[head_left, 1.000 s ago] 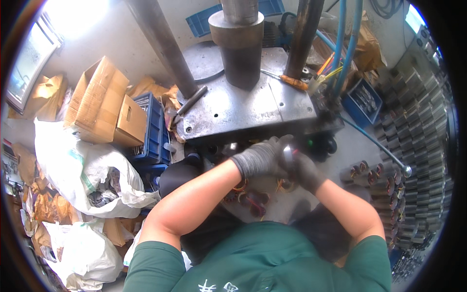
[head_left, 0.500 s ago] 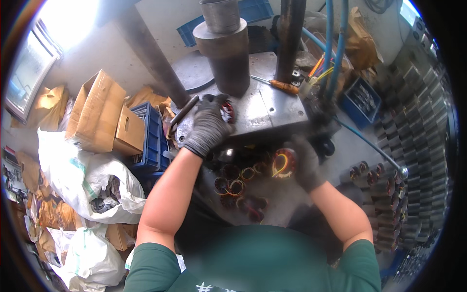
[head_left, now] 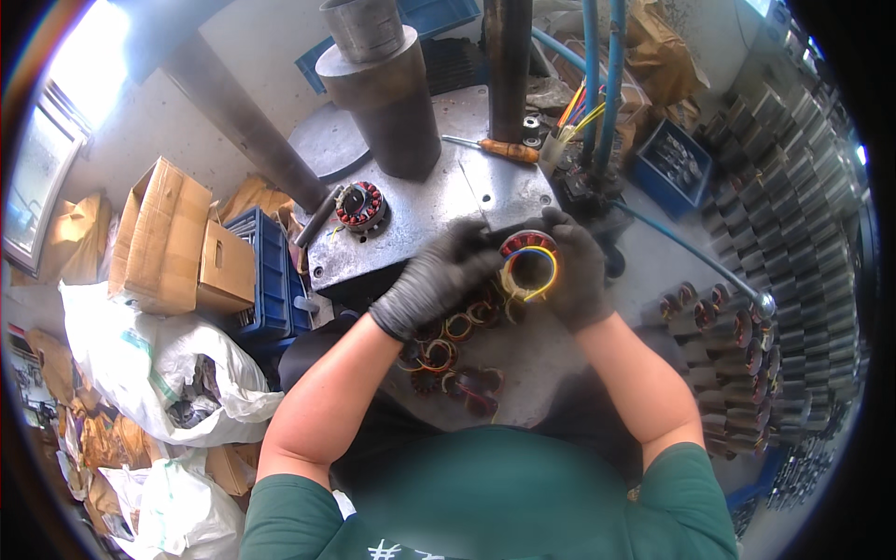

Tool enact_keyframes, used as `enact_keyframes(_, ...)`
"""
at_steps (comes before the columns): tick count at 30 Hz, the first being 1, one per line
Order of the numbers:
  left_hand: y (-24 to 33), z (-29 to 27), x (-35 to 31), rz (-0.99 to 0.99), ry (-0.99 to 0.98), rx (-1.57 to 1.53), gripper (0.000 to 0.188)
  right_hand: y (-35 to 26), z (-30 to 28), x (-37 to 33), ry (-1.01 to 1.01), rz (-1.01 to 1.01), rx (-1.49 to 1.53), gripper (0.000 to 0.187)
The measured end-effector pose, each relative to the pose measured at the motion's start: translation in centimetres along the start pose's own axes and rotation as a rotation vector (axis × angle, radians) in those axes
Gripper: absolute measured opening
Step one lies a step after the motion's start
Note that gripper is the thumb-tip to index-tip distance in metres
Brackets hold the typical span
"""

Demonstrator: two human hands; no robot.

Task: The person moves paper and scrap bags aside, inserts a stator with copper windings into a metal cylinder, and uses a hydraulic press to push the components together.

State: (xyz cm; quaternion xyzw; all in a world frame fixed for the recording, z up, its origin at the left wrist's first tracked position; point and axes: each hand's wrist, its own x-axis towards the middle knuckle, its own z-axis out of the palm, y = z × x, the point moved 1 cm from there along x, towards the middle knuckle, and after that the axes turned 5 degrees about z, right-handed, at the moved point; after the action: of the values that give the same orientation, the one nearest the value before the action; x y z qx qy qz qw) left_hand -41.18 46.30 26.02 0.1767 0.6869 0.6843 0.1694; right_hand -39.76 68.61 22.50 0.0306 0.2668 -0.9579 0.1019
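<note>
A wound motor stator [head_left: 529, 245], a ring with red windings and yellow and blue lead wires, is gripped by my right hand [head_left: 575, 271] at its right side, just off the press plate's front edge. My left hand [head_left: 446, 280], gloved in grey like the right, is close to the stator's left side. Its fingers are stretched out and blurred; whether they touch the ring is not clear. A second stator [head_left: 360, 207] lies on the left part of the metal press plate [head_left: 425, 217], with neither hand on it.
A thick steel ram [head_left: 387, 112] and upright columns [head_left: 509, 75] stand over the plate. A screwdriver [head_left: 504, 149] lies near the back. Several stators [head_left: 439, 353] sit below the plate. Stacked metal cores [head_left: 793, 215] line the right; boxes [head_left: 159, 238] and white sacks [head_left: 159, 364] the left.
My left hand has left the stator on the plate and moved right and nearer. My right hand has brought its stator up and slightly left, and the whole view has shifted.
</note>
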Motion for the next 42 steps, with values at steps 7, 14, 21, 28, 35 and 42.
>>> enact_keyframes(7, 0.8, 3.0, -0.1, -0.033, 0.059, 0.178, 0.054, 0.1, 3.1, -1.1, 0.033, 0.014, -0.227, 0.042)
enact_keyframes(14, 0.3, 2.3, 0.4, 0.004, 0.198, 0.240, 0.051, 0.0, 2.0, -0.7, -0.248, -0.241, -1.144, 0.046)
enact_keyframes(21, -0.8, 2.0, 0.4, -0.028, 0.133, 0.049, 0.048, 1.4, 0.3, -0.8, -0.127, -0.462, -1.399, 0.052)
enact_keyframes(28, -0.3, 1.5, 0.7, -0.055, -0.003, 0.357, 0.048, 1.6, 1.8, -2.4, 0.038, -0.343, -1.229, 0.056)
enact_keyframes(35, -0.2, 0.6, 0.7, -0.031, -0.091, 0.335, 0.046, 1.7, 1.0, -2.2, 0.016, -0.253, -1.093, 0.057)
enact_keyframes(42, 1.3, 0.7, 0.9, 0.000, 0.080, 0.487, 0.035, 1.4, 2.4, -2.8, -0.158, -0.040, -0.904, 0.076)
